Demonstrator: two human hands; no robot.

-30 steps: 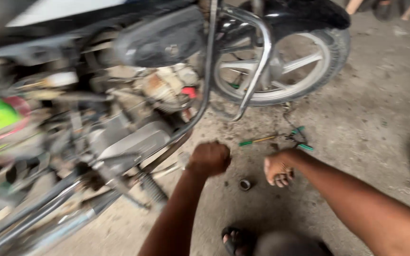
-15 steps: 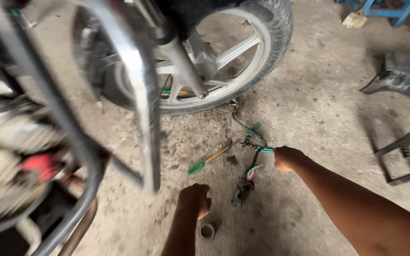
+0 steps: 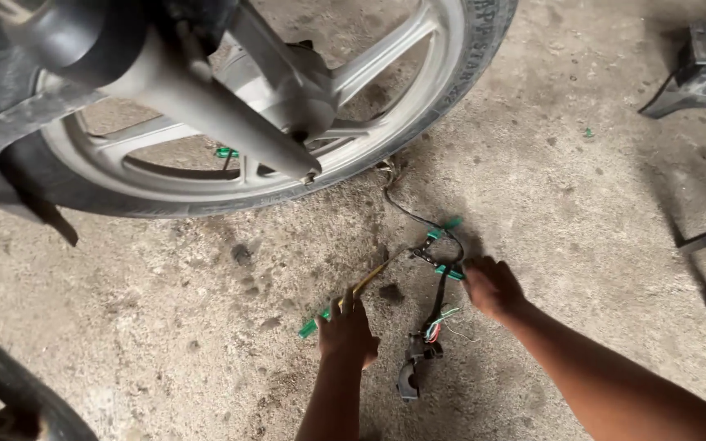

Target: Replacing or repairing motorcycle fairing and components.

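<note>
Moved since half a second ago: left hand (image 3: 346,331), forward onto the screwdriver; right hand (image 3: 492,286), onto the wiring; view shifted toward the wheel.

Item 1: screwdriver (image 3: 345,305), green-and-yellow handle, flat on the concrete floor (image 3: 582,212), partly under the left fingers, which curl over it; firm grasp cannot be told.

Item 2: wire harness (image 3: 439,282), black with green connectors, at the right fingertips; fingers bent down on it, grip cannot be told.

Item 3: black fitting (image 3: 408,377), at the harness end, between both forearms.

Item 4: motorcycle wheel (image 3: 288,175), silver spokes, beyond both sets of fingers.
</note>
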